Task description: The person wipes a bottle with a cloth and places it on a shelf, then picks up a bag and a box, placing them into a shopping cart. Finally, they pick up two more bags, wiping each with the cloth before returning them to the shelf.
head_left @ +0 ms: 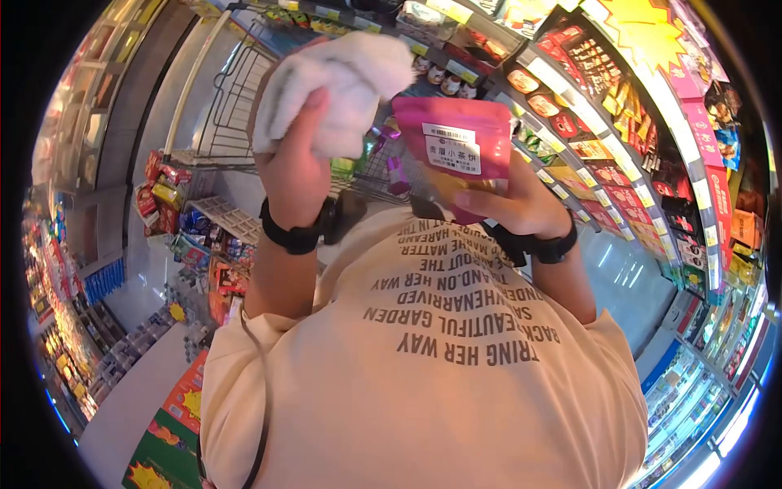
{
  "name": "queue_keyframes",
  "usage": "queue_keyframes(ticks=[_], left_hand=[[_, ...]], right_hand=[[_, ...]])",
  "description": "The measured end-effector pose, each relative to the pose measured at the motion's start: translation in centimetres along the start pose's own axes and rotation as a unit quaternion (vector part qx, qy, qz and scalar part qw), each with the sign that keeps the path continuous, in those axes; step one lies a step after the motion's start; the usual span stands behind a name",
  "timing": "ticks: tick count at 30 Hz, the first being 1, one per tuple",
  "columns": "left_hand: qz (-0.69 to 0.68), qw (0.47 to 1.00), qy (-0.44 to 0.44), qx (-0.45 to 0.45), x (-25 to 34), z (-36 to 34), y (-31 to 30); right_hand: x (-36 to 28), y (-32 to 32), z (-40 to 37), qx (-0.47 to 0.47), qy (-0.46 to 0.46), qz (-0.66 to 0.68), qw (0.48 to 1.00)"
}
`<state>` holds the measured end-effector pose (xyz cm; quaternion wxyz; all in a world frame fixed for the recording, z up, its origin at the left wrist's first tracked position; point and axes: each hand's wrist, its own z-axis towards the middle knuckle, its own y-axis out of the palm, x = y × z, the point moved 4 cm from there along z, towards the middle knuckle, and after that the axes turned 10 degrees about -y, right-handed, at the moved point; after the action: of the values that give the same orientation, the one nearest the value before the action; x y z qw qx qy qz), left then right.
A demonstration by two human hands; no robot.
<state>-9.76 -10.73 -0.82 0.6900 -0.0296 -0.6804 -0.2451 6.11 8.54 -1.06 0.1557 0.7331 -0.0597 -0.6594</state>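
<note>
My left hand [300, 179] is closed on a bunched white cloth [342, 85], its thumb pressed over the front. The cloth is raised at the upper left of centre and slightly blurred. To its right, my right hand [533, 204] grips a pink stand-up pouch [415, 122] by its side and lower part. A white barcode label [453, 153] with Chinese print faces me on the pouch. The cloth and pouch are close together but apart. Part of the pouch's lower end is hidden behind my fingers.
A wire shopping cart [232, 98] stands ahead, with a purple packet [397, 175] low in it. Shelves of packaged snacks [562, 124] curve along the right. More packets [163, 191] are stacked at left, near a green and orange box [167, 444].
</note>
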Motion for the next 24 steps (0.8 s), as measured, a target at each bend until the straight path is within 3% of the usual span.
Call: queue_keyframes(ticks=[1,3,6,9,12,17,20,22,24], left_hand=[[0.025,0.998,0.033,-0.039,2.0,0.4,0.9],[0.044,0.985,0.048,-0.161,4.3,0.6,2.6],[0.192,0.89,0.168,-0.377,5.1,0.9,4.8],[0.252,0.829,0.275,-0.416,5.3,0.4,7.0],[0.169,0.845,0.23,-0.453,2.1,0.6,6.6],[0.208,0.873,0.096,-0.431,1.0,-0.8,6.7],[0.172,0.87,-0.045,-0.46,0.5,-1.1,6.6],[0.117,0.874,-0.12,-0.457,-0.5,-1.2,6.2],[0.15,0.87,-0.09,-0.46,0.1,-0.4,5.4]], right_hand=[[-0.7,0.2,0.6,-0.009,-0.078,-0.105,0.991],[-1.0,0.2,0.8,-0.048,-0.078,-0.186,0.978],[-1.5,0.5,1.0,-0.063,-0.108,-0.289,0.949],[-1.2,0.6,1.0,-0.091,-0.143,-0.321,0.932],[-0.8,0.8,0.8,-0.098,-0.15,-0.301,0.937],[-0.7,1.0,0.4,-0.083,-0.173,-0.332,0.923],[-0.2,0.8,-0.1,-0.105,-0.076,-0.349,0.928],[0.2,0.8,-0.2,-0.123,-0.028,-0.412,0.902],[-0.4,0.9,-0.2,-0.122,-0.05,-0.436,0.89]])
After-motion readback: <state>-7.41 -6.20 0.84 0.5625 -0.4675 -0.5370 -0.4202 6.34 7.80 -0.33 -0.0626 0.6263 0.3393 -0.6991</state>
